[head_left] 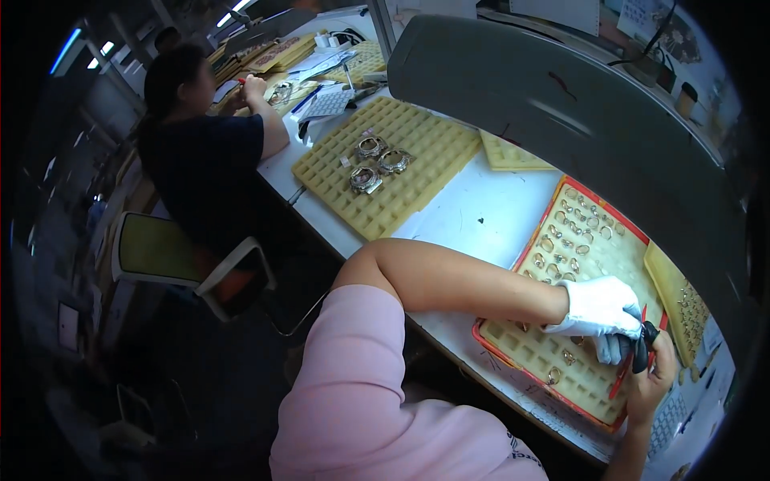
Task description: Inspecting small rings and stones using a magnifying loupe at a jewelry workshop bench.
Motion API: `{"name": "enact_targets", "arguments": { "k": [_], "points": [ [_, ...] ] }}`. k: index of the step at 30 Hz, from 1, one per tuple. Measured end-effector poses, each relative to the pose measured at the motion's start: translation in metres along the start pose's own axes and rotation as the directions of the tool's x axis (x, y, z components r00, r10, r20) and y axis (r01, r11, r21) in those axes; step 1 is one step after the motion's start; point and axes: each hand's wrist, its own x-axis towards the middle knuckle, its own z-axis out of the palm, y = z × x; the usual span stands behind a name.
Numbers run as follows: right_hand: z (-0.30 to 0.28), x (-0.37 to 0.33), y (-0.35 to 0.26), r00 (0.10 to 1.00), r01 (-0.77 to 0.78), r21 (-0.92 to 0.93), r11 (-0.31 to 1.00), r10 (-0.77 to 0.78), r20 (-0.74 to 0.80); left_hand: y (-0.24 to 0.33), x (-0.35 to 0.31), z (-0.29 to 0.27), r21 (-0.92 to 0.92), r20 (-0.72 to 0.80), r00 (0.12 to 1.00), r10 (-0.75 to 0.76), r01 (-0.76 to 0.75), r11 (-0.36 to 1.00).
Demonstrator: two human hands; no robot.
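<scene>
My left hand (600, 308), in a white glove, reaches across the tray with its fingers bent. What they hold, if anything, is hidden. Beside them, my bare right hand (656, 373) grips a small black and red tool (641, 351) whose exact kind I cannot make out. The two hands meet over the right side of a red-rimmed tray (491, 343) with a pale, pocketed insert. Rings (589, 223) stand in rows in its far part. A few more, such as a gold-coloured ring (553, 375), sit in the near pockets.
Left of the tray, a yellow pocketed pad (341, 160) bears metal watch cases (393, 161). A grey curved hood (521, 88) overhangs the bench. Another yellow pad (682, 301) with small pieces lies at right. A co-worker (204, 144) sits at the far left near an office chair (160, 248).
</scene>
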Motion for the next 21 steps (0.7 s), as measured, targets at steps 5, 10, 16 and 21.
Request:
{"name": "enact_targets", "arguments": {
  "k": [5, 10, 16, 21],
  "points": [
    [-0.004, -0.004, -0.010, 0.999, -0.029, -0.052, 0.998, 0.027, -0.039, 0.006, 0.006, 0.006, 0.051, -0.046, 0.999, -0.014, 0.017, 0.999],
    [-0.001, 0.008, 0.000, 0.998, -0.061, 0.028, 0.998, 0.061, 0.010, 0.015, 0.004, -0.001, -0.123, -0.075, 0.983, -0.169, 0.159, 0.980],
    [-0.005, 0.011, 0.001, 0.911, -0.410, 0.490, 0.769, 0.375, 0.173, 0.018, 0.009, 0.005, -0.137, -0.100, 0.957, -0.273, 0.258, 0.956],
    [-0.006, 0.005, 0.006, 0.894, -0.438, 0.576, 0.691, 0.400, 0.200, 0.013, 0.008, 0.003, -0.113, -0.085, 0.947, -0.311, 0.301, 0.947]
  ]
}}
